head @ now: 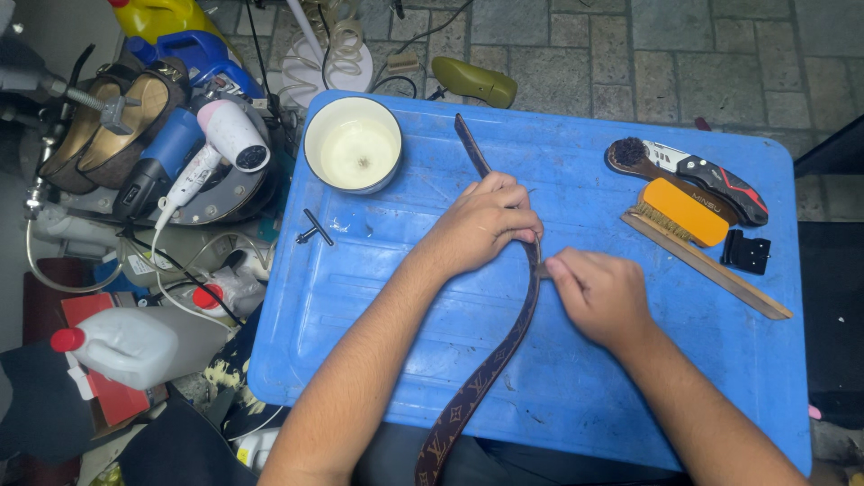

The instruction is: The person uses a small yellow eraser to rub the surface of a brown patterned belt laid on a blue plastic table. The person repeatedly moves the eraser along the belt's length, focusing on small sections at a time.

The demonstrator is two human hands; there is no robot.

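While the left hand (481, 225) clamps the brown patterned belt (508, 346) against the middle of the blue plastic top (576, 396), the right hand (601, 295) pinches its edge (fingertips closed tight); a white tub (352, 144) sits at the far-left corner.

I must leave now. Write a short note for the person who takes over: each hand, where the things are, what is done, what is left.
Left hand: presses the brown patterned belt flat on the blue table.
Right hand: pinches something small at the belt's edge; what it is cannot be told.
White tub of pale paste at the far left; brushes and folding knife at the right.
Done or left: cannot tell.
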